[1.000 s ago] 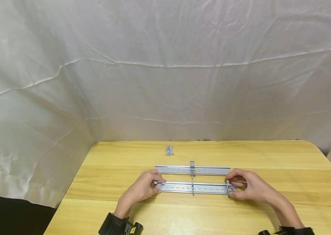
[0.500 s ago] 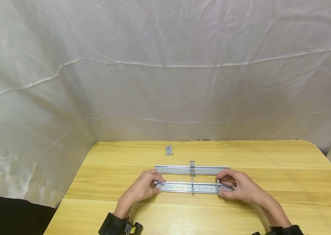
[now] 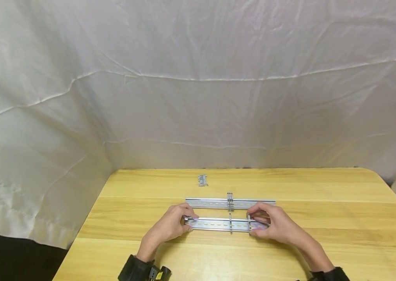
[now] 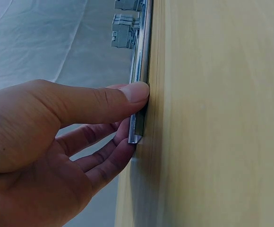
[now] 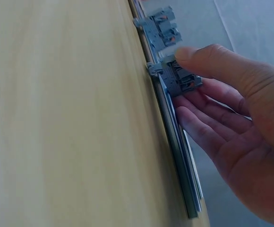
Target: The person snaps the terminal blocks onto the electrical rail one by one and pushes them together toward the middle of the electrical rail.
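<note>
A slotted metal DIN rail (image 3: 212,224) lies across the wooden table. At its left end, my left hand (image 3: 172,223) grips it between thumb and fingers, as the left wrist view also shows. Toward the rail's right part, my right hand (image 3: 276,223) holds a thin grey terminal block (image 5: 175,78) that sits upright across the rail. A second terminal block (image 3: 231,223) stands on the same rail just left of it, near the middle, with a gap between the two. Part of the rail's right end is hidden behind my right fingers in the head view.
Behind lies another DIN rail (image 3: 205,203), parallel, with several terminal blocks (image 3: 230,201) clustered at its middle. One loose terminal block (image 3: 202,180) lies flat farther back on the table (image 3: 141,187). A pale cloth (image 3: 198,109) hangs behind the table.
My right hand has moved left along the front rail, and the terminal block has slid with it toward the one at the middle. The left hand stays put on the rail's end.
</note>
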{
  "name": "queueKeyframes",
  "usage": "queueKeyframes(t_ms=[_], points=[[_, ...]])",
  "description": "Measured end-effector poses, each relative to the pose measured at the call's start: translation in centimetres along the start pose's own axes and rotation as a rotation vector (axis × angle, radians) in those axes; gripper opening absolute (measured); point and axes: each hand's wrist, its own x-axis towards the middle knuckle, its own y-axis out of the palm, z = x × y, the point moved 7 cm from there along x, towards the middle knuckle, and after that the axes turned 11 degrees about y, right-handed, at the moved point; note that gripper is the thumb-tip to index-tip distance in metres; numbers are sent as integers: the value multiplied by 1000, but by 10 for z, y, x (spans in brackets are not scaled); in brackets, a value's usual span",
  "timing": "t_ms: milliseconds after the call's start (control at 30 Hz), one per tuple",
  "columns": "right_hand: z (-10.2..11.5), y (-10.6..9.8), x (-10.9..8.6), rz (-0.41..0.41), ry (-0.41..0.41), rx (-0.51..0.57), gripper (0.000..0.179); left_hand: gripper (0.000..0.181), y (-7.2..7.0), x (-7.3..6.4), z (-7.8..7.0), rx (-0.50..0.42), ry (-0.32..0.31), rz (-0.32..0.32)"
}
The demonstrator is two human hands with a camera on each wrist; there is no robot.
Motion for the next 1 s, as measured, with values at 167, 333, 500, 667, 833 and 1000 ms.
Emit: queueKeyframes(t_ms=[167, 333, 500, 667, 833, 1000], points=[[3, 9, 6, 6, 4, 21, 48, 32, -1, 0, -1, 3, 9, -4], [4, 16, 11, 12, 24, 31, 48, 32, 0, 0, -1, 6, 12, -2], [6, 20, 14, 6, 37, 17, 48, 32, 0, 0, -1, 10, 12, 3], [7, 24, 17, 14, 44, 34, 48, 32, 0, 0, 0, 18, 12, 3], [7, 28, 20, 20, 36, 48, 48, 32, 0, 0, 1, 20, 9, 3], [9, 30, 22, 14, 25, 38, 47, 32, 0, 0, 1, 18, 8, 0]])
